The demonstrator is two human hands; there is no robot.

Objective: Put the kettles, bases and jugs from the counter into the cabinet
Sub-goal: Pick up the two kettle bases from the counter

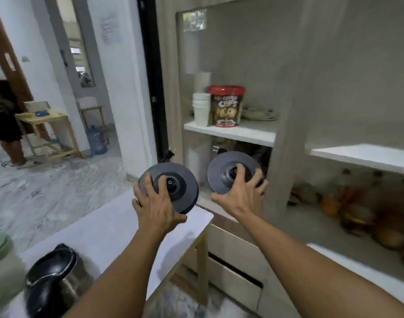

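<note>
Two round dark-grey kettle bases are held up in the air in front of the open cabinet (288, 138). My left hand (155, 207) grips the left kettle base (180, 193) by its near rim, above the far end of the white counter (109, 232). My right hand (240, 193) grips the right kettle base (221, 173), which is tilted toward me in front of the cabinet's lower left compartment. A steel kettle with a black lid and handle (54, 281) stands on the counter at the lower left. A pale green jug (1, 269) is partly cut off at the left edge.
The upper cabinet shelf (249, 134) holds stacked white cups (201, 109), a red-lidded snack tub (226, 106) and plates. Fruit and bottles (357, 207) fill the lower right compartment. A person stands by a wooden table (47, 129) at far left, near a water bottle (96, 140).
</note>
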